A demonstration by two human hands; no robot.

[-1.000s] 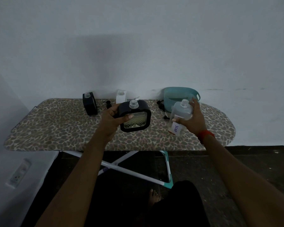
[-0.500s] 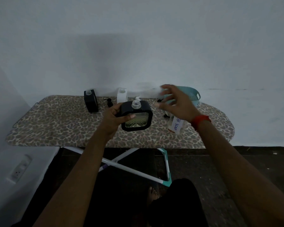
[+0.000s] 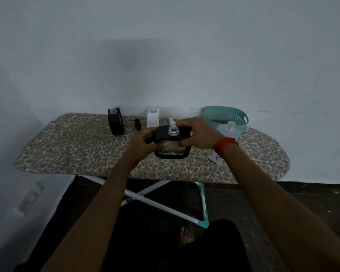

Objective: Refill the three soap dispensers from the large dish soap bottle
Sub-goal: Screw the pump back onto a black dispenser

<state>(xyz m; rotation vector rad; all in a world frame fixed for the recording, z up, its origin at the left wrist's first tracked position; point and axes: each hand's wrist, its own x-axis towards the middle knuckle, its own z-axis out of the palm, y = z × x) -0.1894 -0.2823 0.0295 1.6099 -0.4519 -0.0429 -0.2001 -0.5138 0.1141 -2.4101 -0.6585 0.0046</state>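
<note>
Both hands hold a square black dispenser [image 3: 172, 152] with a clear body and an open threaded neck, just above the ironing board [image 3: 77, 154]. My left hand [image 3: 143, 143] grips its left side, my right hand [image 3: 198, 134] its right side. The large clear soap bottle [image 3: 229, 130], uncapped and labelled, stands upright behind my right wrist, partly hidden. A second black dispenser [image 3: 115, 122] and a white dispenser [image 3: 153, 118], both without pumps, stand at the back of the board.
A black pump head [image 3: 137, 124] lies between the two back dispensers, and a white pump [image 3: 172, 121] shows behind the held one. A teal basket [image 3: 226, 116] sits at the back right against the wall. A wall socket [image 3: 28, 201] is low left.
My right hand set the soap bottle down on the board at the right, then moved left and took hold of the black dispenser's right side. My left hand kept its grip.
</note>
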